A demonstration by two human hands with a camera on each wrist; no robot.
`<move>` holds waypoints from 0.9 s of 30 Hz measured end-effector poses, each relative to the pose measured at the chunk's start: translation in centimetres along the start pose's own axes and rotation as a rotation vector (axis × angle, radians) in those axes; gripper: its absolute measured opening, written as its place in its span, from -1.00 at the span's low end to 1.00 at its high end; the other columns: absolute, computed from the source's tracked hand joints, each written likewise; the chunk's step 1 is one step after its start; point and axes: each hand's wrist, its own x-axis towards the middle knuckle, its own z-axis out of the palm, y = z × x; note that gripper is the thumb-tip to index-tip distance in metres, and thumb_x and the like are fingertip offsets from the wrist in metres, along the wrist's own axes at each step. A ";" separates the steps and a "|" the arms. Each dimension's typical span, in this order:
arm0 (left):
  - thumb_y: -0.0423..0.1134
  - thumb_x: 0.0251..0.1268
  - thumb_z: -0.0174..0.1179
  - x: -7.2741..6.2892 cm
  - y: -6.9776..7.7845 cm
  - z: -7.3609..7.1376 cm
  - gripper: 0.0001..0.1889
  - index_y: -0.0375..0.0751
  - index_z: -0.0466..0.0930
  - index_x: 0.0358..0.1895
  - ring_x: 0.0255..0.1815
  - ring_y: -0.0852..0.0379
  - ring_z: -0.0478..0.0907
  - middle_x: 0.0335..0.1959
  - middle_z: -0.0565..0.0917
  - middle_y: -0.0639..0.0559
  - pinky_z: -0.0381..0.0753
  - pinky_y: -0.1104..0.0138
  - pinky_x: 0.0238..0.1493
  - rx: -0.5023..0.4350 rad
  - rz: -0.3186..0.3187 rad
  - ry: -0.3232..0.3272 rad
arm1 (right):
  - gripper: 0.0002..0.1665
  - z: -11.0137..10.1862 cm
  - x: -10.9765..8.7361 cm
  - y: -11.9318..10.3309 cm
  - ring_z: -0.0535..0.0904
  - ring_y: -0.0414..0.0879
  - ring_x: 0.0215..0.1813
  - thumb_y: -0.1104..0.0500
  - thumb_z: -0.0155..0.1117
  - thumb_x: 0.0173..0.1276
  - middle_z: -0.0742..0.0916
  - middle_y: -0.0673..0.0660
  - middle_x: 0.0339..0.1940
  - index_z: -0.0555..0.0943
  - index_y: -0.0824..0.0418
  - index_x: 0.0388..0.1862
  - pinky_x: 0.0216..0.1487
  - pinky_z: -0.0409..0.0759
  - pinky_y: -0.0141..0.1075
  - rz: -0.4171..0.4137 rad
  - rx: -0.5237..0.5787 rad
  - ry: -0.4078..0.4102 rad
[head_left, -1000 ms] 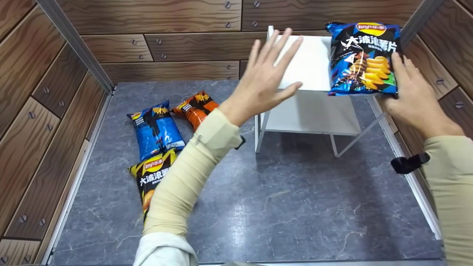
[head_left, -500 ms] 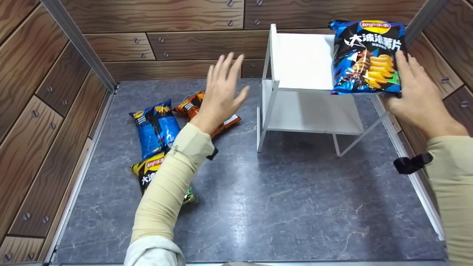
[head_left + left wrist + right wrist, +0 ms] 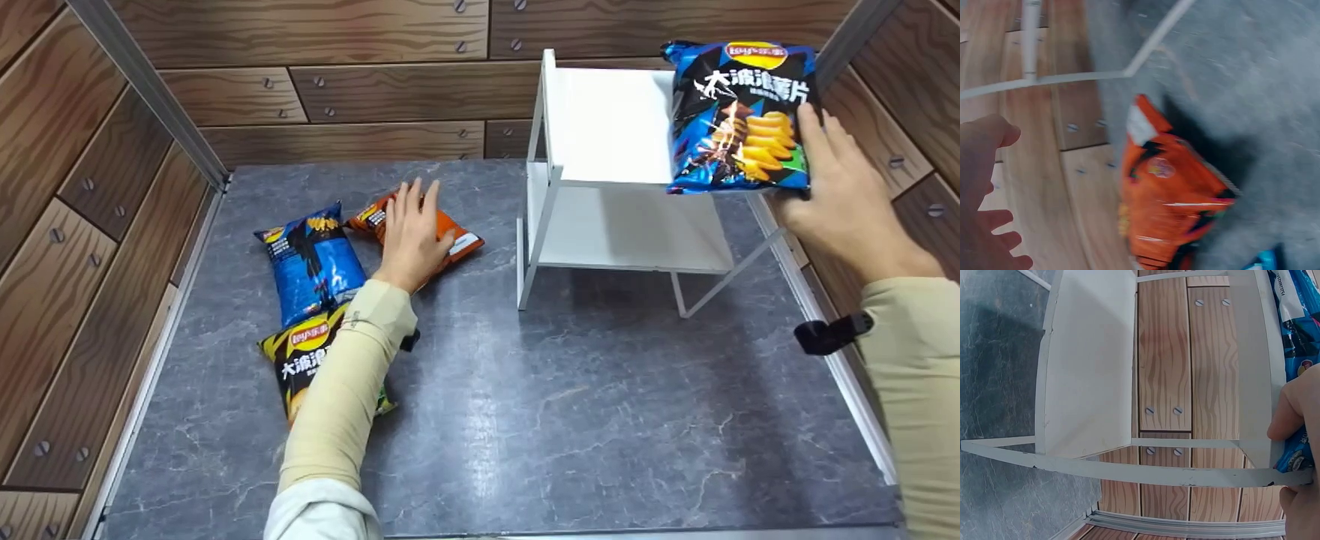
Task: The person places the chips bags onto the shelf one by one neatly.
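Note:
My left hand (image 3: 412, 240) is spread over an orange chip bag (image 3: 459, 234) on the floor. In the left wrist view a gap shows between the fingers (image 3: 998, 219) and that bag. My right hand (image 3: 844, 195) rests along the right edge of a blue and black chip bag (image 3: 739, 120) on top of the white rack (image 3: 611, 124). Its visible fingers are fairly straight, with the thumb (image 3: 1286, 417) at the bag's lower edge beside the rack's rail. The other fingertips are partly hidden.
A blue chip bag (image 3: 311, 262) and a black and yellow chip bag (image 3: 300, 360) lie left on the grey marbled floor (image 3: 600, 420); my left forearm partly covers the latter. The rack has a lower shelf (image 3: 630, 229) and thin slanted legs. Wood-patterned walls (image 3: 375, 94) surround the floor.
My left hand has moved left and down from beside the rack's top to over the orange chip bag. The right hand and the bag beside it have stayed in place.

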 end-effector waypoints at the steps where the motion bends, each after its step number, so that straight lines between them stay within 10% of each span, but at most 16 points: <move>1: -0.05 0.33 0.25 -0.1 -0.2 0.5 -0.20 -0.21 0.11 0.55 0.60 -0.28 0.01 0.55 0.17 -0.31 -0.06 -0.14 0.59 0.017 -0.008 -0.018 | 0.24 0.0 0.0 0.0 -0.24 0.52 0.57 0.39 0.04 0.07 -0.15 0.43 0.62 -0.36 0.04 0.64 0.51 -0.26 0.38 -0.003 0.004 0.002; 23: 0.10 0.35 0.21 -1.3 -2.6 7.6 -0.04 -0.22 -0.13 0.61 0.66 -0.16 -0.20 0.64 -0.09 -0.24 -0.15 -0.10 0.62 0.237 -0.172 -0.357 | 0.25 0.0 -0.3 -0.1 -0.22 0.37 0.63 0.41 0.05 0.08 -0.12 0.36 0.64 -0.34 0.00 0.65 0.53 -0.22 0.35 -0.007 0.013 0.024; 27: -0.04 0.32 0.27 -2.2 -2.8 8.8 -0.09 -0.26 -0.04 0.59 0.65 -0.17 -0.09 0.62 0.01 -0.25 -0.01 -0.12 0.59 0.275 -0.142 -0.292 | 0.24 0.1 -0.3 -0.1 -0.21 0.36 0.63 0.40 0.04 0.07 -0.11 0.36 0.64 -0.33 0.00 0.65 0.54 -0.23 0.33 -0.011 0.016 0.025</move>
